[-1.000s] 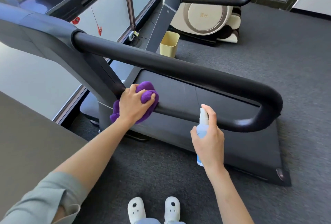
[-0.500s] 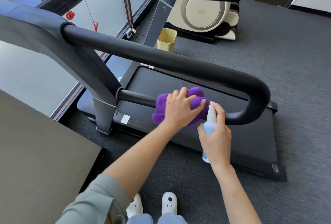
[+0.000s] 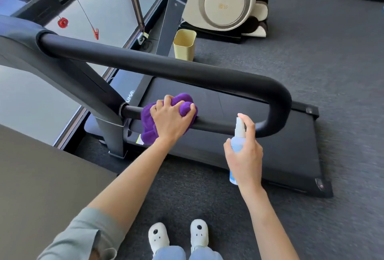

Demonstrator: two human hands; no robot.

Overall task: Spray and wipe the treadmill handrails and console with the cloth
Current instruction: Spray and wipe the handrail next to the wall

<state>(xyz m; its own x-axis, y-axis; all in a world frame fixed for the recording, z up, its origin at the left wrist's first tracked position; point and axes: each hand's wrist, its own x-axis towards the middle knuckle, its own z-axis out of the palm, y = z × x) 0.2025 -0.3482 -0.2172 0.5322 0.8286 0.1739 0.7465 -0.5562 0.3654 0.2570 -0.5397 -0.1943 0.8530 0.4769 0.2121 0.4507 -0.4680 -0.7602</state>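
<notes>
Two hands work at the treadmill's near handrail [image 3: 187,74]. The left hand [image 3: 172,117] grips a bunched purple cloth [image 3: 148,126] against the rail's lower bar, near the upright; the right hand [image 3: 244,151] holds a spray bottle [image 3: 239,133] upright just below that bar, forefinger on the nozzle. Soft and light, the cloth should wrap the tube easily — best kept wadded in the palm. The console sits cut off at the top-left edge — its surface cannot be judged.

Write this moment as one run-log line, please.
left hand grips purple cloth on lower handrail bar | right hand holds spray bottle
</notes>
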